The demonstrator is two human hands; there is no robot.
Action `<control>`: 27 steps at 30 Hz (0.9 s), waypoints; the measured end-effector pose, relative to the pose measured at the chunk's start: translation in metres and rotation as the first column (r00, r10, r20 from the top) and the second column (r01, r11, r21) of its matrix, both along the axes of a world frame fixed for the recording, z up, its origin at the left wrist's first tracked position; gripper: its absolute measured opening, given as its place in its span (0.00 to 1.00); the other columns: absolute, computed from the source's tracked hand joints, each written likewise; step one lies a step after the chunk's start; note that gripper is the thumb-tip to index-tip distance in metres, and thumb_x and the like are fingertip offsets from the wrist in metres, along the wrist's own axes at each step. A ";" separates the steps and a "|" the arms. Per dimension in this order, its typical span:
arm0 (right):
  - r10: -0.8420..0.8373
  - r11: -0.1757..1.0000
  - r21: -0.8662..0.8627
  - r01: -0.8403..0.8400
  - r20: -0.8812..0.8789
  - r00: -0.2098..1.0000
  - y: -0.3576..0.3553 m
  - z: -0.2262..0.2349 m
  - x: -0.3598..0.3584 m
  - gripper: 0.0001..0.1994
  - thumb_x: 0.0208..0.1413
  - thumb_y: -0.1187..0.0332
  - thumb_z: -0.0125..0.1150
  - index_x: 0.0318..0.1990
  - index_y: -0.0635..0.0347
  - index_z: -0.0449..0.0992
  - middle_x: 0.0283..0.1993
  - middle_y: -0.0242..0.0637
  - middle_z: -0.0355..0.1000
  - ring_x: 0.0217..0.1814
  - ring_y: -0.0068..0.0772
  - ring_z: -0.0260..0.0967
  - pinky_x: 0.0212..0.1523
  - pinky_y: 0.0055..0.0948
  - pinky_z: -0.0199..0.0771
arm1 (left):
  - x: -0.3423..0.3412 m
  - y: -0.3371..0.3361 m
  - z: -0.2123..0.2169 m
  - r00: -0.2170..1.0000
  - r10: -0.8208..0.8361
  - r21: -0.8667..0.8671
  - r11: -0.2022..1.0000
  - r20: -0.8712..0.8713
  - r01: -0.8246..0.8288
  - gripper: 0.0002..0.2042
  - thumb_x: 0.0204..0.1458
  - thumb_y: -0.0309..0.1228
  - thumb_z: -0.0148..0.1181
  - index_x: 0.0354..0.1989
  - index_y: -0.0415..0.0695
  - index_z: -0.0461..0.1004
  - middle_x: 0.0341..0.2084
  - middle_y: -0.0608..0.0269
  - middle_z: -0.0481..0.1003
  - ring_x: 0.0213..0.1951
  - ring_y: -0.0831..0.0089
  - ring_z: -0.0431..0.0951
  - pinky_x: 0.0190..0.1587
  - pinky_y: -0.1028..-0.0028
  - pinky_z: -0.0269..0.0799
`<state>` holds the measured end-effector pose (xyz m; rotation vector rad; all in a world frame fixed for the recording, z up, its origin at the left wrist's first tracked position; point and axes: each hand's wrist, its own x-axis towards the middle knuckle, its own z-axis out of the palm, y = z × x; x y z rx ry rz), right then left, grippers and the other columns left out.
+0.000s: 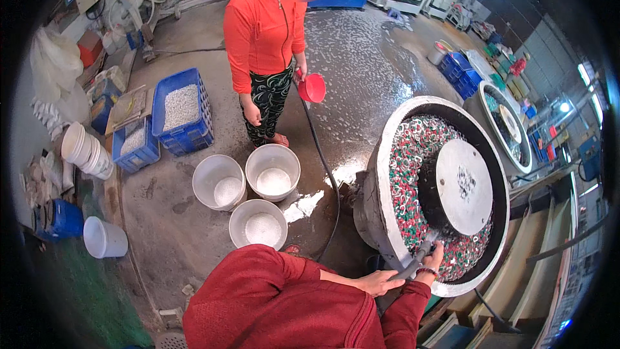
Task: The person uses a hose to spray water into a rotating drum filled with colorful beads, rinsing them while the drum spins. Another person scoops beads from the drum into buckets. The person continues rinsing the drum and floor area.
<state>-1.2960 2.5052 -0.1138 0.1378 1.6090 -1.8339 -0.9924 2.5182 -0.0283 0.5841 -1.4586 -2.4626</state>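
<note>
Both of my hands are closed around a dark hose [413,266]. My right hand [435,258], with a beaded bracelet at its wrist, grips it near the tip, over the rim of a big round tub [386,174]. My left hand [378,282] holds it further back, outside the rim. A pale, blurred spray shows at the hose's tip. Inside the tub, many small red, green and white pieces [408,184] lie in a ring around a raised centre with a round metal plate [464,187].
A person in an orange top [263,32] stands across from me, holding a red scoop-like container [312,88]. Three white buckets [219,178] with white granules stand nearby. Blue crates [183,110] are at left. A second round tub [485,100] is at right. A cable or hose [323,161] crosses the wet floor.
</note>
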 end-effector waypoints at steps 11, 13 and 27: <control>0.298 0.882 0.459 0.110 -0.722 0.624 -0.002 -0.020 -0.047 0.21 0.45 0.69 0.48 0.46 0.76 0.69 0.42 0.50 0.71 0.43 0.40 0.67 0.46 0.32 0.64 | -0.008 -0.003 0.009 0.983 -0.175 0.008 0.985 0.047 0.175 0.33 0.57 0.49 0.43 0.60 0.34 0.47 0.08 0.68 0.57 0.09 0.80 0.58 0.10 0.77 0.55; 0.422 0.833 0.545 0.100 -0.741 0.522 0.002 -0.021 -0.047 0.22 0.45 0.69 0.47 0.47 0.76 0.69 0.45 0.52 0.71 0.45 0.41 0.67 0.47 0.33 0.64 | -0.006 -0.007 0.012 0.991 -0.135 0.010 0.991 0.009 0.134 0.29 0.58 0.47 0.43 0.59 0.37 0.50 0.08 0.69 0.57 0.08 0.79 0.58 0.09 0.76 0.55; 0.537 0.838 0.545 0.005 -0.827 0.165 -0.010 -0.010 -0.017 0.19 0.59 0.64 0.37 0.36 0.72 0.72 0.39 0.46 0.71 0.43 0.42 0.66 0.46 0.35 0.61 | 0.001 -0.021 -0.006 0.998 0.005 -0.350 0.936 -0.064 -0.028 0.13 0.46 0.29 0.56 0.39 0.41 0.63 0.22 0.61 0.67 0.21 0.72 0.70 0.23 0.71 0.65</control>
